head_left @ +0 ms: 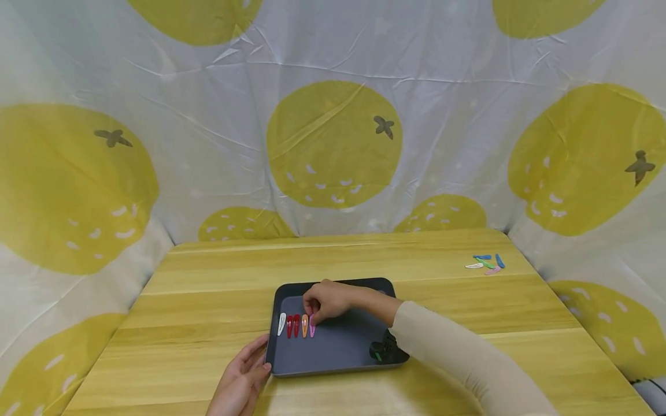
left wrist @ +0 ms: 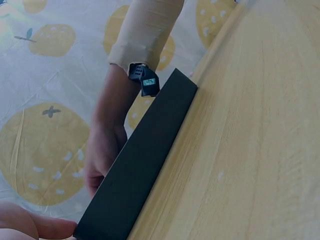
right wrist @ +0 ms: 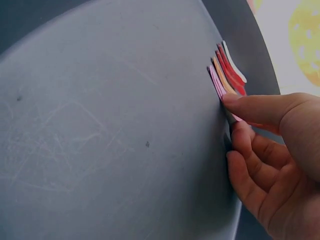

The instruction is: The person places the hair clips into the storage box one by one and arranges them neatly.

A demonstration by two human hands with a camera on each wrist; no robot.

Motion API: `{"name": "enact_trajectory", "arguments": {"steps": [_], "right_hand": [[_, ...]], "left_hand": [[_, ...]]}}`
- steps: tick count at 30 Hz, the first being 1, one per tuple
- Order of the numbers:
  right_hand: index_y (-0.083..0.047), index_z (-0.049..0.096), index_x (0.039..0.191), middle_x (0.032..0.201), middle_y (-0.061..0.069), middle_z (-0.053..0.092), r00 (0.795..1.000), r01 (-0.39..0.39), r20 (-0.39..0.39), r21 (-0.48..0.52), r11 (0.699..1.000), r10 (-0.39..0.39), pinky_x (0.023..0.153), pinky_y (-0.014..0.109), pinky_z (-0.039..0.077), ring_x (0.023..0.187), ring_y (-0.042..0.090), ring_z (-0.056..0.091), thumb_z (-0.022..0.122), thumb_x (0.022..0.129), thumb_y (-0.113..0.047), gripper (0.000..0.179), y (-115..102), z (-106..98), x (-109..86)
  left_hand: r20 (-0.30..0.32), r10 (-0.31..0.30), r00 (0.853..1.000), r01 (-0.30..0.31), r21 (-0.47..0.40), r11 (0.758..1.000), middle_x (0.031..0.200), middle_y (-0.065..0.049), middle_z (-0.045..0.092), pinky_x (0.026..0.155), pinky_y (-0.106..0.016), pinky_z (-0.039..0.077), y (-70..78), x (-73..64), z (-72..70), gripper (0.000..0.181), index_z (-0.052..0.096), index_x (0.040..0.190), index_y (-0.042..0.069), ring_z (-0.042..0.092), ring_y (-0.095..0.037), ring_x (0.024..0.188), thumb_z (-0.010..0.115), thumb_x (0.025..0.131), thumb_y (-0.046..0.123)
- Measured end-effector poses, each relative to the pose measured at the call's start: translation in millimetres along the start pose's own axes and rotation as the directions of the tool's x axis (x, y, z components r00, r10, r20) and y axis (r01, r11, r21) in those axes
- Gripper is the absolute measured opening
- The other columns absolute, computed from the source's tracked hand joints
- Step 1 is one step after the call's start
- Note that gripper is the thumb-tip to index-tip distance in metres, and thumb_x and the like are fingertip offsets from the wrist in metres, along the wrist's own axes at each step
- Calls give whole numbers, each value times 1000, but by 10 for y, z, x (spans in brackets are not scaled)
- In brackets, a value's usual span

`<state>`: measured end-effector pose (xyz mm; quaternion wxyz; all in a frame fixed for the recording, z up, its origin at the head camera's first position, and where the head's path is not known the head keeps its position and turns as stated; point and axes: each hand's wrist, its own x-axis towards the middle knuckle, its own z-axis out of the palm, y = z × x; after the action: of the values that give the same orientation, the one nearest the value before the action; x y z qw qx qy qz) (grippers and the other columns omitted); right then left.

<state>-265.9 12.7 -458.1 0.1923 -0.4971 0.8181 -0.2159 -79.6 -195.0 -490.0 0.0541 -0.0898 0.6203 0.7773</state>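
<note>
A dark grey baking tray (head_left: pixel 338 353) lies on the wooden table. Inside it, along the left side, snap hair clips stand in a row: a white clip (head_left: pixel 281 324), two red clips (head_left: pixel 296 326), an orange clip (head_left: pixel 304 327) and a pink clip (head_left: pixel 312 330) at the right end. My right hand (head_left: pixel 329 301) reaches over the tray and pinches the pink clip, its thumb on the clip's upper face in the right wrist view. With thumb at the rim and fingers along the outer wall, my left hand (head_left: pixel 244 375) grips the tray's near left corner.
At the table's far right lies a loose group of clips: blue clips (head_left: pixel 500 261), a green clip (head_left: pixel 485 263), a white clip (head_left: pixel 474 266) and another pink clip (head_left: pixel 492 270). A curtain (head_left: pixel 447 144) with yellow fruit prints hangs around the table (head_left: pixel 208 300).
</note>
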Motion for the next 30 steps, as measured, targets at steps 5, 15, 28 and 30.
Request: {"name": "enact_trajectory", "arguments": {"steps": [5, 15, 28, 30], "right_hand": [[-13, 68, 88, 73, -12, 56, 1000, 6, 2, 2, 1000, -6, 59, 17, 41, 65, 3, 50, 81, 91, -14, 13, 13, -13, -3], [-11, 71, 99, 83, -10, 61, 999, -26, 21, 93, 995, 24, 66, 19, 49, 74, 4, 56, 81, 91, -13, 13, 85, -108, -107], [-1, 71, 108, 90, -5, 64, 1000, 2, 4, 192, 981, -3, 74, 24, 54, 83, 9, 60, 79, 92, -9, 20, 127, -376, -312], [0, 70, 109, 90, -4, 64, 1000, -4, -2, 206, 978, 5, 74, 24, 54, 84, 11, 61, 78, 92, -7, 20, 157, -408, -357]], "left_hand": [[-1, -6, 1000, 6, 2, 1000, 158, -40, 21, 109, -29, 45, 12, -10, -5, 66, 17, 155, -17, 22, -46, 148, 39, 93, -23], [2, 1, 1000, -1, -9, 1000, 159, -40, 20, 114, -38, 38, 30, -21, 10, 66, 17, 156, -16, 21, -48, 148, 38, 94, -23], [-2, -8, 1000, 8, -11, 1000, 160, -39, 19, 115, -38, 38, 37, -23, 28, 65, 16, 156, -15, 21, -48, 149, 38, 95, -22], [0, -7, 1000, 7, -15, 1000, 160, -38, 20, 114, -35, 40, 31, -22, 29, 65, 17, 156, -15, 22, -47, 149, 38, 95, -22]]}}
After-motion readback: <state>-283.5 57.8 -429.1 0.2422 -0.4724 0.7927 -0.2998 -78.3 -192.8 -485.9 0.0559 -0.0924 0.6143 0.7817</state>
